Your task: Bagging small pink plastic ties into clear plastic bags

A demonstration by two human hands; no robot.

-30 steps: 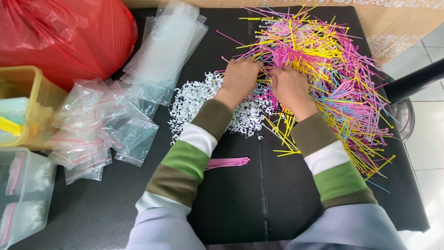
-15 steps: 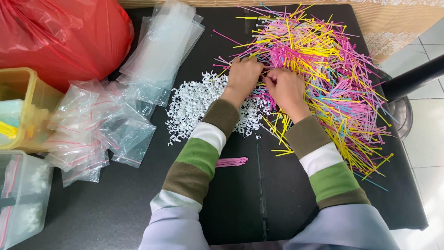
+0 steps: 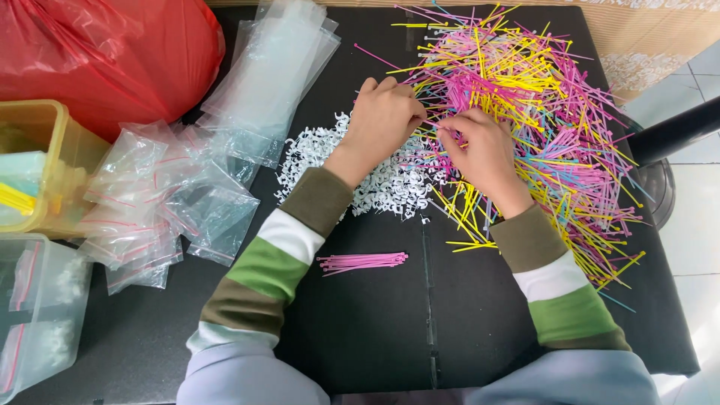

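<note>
At the far left a clear plastic tub (image 3: 34, 315) sits at the desk's (image 3: 360, 330) edge, with a translucent yellow box (image 3: 41, 169) above it and a glossy, crinkled red bag (image 3: 112, 60) behind. Beside them lie small clear zip bags (image 3: 169, 206) with red seal lines, slick and wrinkled, and a stack of longer flat sleeves (image 3: 274, 79). The desk is matte black; its near middle is bare except for a tidy bundle of pink ties (image 3: 364, 261), lying well apart from the rest. Above it spreads a heap of small white clips (image 3: 382, 187), curved and knobbly. The left hand (image 3: 382, 124) rests over that heap, fingers curled at the edge of the tie pile (image 3: 540, 127), a loose tangle of thin pink, yellow and blue plastic strips reaching to the desk's right edge. The right hand (image 3: 480, 150) lies on the pile, fingers pinched on a pink tie just beside the left fingertips; whether the left fingers also hold it I cannot tell. Striped sleeves cover both forearms.
</note>
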